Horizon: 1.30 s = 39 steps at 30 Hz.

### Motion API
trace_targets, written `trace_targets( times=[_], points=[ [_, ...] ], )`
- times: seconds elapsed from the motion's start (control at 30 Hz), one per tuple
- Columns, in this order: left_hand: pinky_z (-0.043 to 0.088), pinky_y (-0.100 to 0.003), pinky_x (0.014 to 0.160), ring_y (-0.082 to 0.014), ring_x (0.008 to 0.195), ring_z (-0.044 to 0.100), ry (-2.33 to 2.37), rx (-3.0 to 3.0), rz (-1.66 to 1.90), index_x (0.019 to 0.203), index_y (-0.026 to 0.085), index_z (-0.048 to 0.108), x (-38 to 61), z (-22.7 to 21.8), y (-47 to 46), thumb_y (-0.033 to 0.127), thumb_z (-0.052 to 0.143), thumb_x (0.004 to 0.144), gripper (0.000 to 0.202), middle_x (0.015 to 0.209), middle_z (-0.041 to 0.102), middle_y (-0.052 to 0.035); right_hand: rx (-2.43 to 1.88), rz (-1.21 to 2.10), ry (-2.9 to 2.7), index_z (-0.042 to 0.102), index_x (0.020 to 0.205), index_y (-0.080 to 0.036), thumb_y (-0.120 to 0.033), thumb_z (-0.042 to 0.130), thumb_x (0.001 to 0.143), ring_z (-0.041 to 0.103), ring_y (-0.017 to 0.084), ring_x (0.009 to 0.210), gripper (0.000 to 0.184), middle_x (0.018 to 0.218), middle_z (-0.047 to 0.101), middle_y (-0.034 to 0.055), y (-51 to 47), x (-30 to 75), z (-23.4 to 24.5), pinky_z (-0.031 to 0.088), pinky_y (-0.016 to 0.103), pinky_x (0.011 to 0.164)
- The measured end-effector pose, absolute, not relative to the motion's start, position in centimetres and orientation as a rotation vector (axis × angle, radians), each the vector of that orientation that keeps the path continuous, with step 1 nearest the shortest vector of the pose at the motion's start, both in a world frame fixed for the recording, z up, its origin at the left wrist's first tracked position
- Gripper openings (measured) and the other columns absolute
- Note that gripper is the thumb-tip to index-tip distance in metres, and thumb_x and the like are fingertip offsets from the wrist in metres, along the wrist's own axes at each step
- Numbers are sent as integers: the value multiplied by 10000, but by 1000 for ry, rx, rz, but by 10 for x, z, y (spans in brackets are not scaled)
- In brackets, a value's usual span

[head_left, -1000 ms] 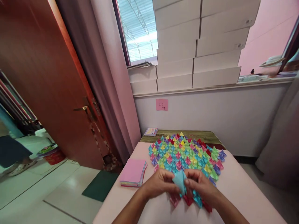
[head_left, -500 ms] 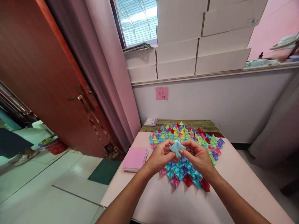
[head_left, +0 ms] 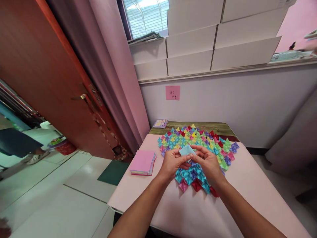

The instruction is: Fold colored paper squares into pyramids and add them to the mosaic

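Both of my hands meet above a pink table [head_left: 247, 191] and pinch one light blue folded paper piece [head_left: 187, 150] between them. My left hand [head_left: 173, 162] grips its left side with curled fingers. My right hand [head_left: 207, 162] grips its right side the same way. Beneath them lies a wide mat of several small folded paper pieces [head_left: 198, 142] in many colours, joined in rows. The hands hide the middle of the mat.
A stack of coloured paper sheets [head_left: 143, 162], pink on top, lies at the table's left edge. A small printed pack [head_left: 160, 123] sits at the far left corner. White boxes [head_left: 198, 43] line the sill. An open brown door [head_left: 49, 76] stands left, a person's legs [head_left: 22, 147] beyond.
My hands rose from just above the mat's near edge and moved farther over it, still holding the blue piece. The view tilted downward, showing more of my forearms.
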<state>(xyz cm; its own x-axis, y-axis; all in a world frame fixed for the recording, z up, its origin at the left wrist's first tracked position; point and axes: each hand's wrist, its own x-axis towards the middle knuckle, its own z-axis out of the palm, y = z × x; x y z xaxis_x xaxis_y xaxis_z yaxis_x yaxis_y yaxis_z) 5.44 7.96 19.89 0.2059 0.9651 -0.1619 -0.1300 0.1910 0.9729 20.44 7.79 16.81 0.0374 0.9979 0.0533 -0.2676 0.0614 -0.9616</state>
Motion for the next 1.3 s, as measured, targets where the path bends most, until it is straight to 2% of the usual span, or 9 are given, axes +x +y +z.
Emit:
trace_targets(
  times=[0.17,0.3,0.4,0.53,0.63,0.73,0.93,1.1,1.3],
  points=[
    [534,-238,465,-158,496,659,1049,1051,1003,849,102,697,61,193,85,428,873,558,472,607,694,-34,-1039,1336,-1052,732,920,-175,-512,833,636,628,153,680,452,819,722,46,90,216,163,512,267,621],
    [518,-222,442,-137,468,636,1031,1098,999,840,104,689,67,187,85,390,866,580,425,595,678,-14,-1055,1218,-1155,722,734,-170,-533,805,663,573,136,602,378,665,668,21,92,223,163,485,253,560],
    [537,-230,468,-139,486,652,1005,1068,980,846,100,687,71,181,82,385,860,596,417,671,713,-41,-1058,1122,-1197,710,706,-175,-513,795,691,544,122,574,348,631,645,5,90,226,162,473,247,549],
    [555,-235,491,-151,512,673,988,955,1004,860,86,681,72,176,78,416,852,605,450,696,724,-67,-1047,1110,-1199,723,813,-177,-502,773,726,594,144,626,341,713,675,25,86,226,158,517,272,593],
    [555,-237,486,-158,514,677,978,917,1041,917,89,671,71,176,75,446,850,605,506,725,733,-77,-1039,978,-1243,706,1075,-223,-453,773,745,645,180,790,408,1015,696,70,82,224,157,564,318,692],
    [554,-241,487,-165,514,681,947,939,1045,951,102,659,70,179,70,509,829,625,549,719,730,-72,-1032,777,-1379,712,1093,-262,-395,753,781,629,209,976,342,1216,618,82,78,221,158,560,348,811],
    [562,-248,510,-181,545,699,911,969,1027,951,101,667,69,191,57,554,818,623,579,752,739,-86,-929,896,-1412,725,1010,-250,-359,745,804,576,266,1166,234,1235,604,96,73,215,162,505,412,952],
    [559,-258,519,-213,580,718,879,931,1004,945,94,686,66,195,51,552,818,617,579,725,734,-86,-937,801,-1520,777,950,-275,-356,729,824,588,275,1140,158,1189,644,91,70,211,166,473,461,977],
    [567,-279,525,-236,598,728,814,897,997,908,97,674,60,193,49,533,815,627,538,727,730,-90,-870,629,-1574,793,912,-358,-319,706,849,640,230,1004,114,1152,681,51,69,208,164,530,414,885]
  ],
)
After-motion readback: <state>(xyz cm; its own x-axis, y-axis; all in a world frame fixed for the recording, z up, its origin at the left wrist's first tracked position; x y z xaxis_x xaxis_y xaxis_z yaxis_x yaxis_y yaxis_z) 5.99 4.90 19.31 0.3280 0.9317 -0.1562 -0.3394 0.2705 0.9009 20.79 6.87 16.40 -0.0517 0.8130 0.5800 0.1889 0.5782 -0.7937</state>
